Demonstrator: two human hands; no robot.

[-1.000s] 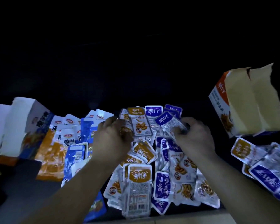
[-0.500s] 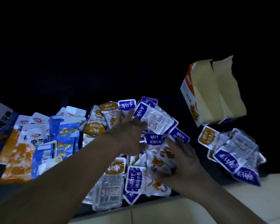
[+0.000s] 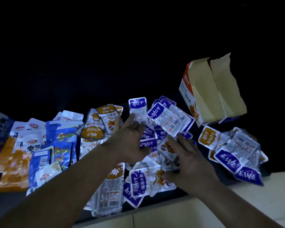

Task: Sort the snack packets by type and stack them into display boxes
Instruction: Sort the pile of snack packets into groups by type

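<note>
left hand (image 3: pixel 130 140) flat, fingers straight, on heap of purple and orange foil snack packets (image 3: pixel 169 119) | right hand (image 3: pixel 189 162) spread beside it, gripping nothing | tan cardboard box (image 3: pixel 217 96) beyond right hand

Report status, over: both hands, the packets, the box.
Left hand open, fingertips on a purple packet. Right hand spread flat on the mixed pile. Display box open, right of pile, untouched. Purple and orange packets overlap, unsorted.
</note>
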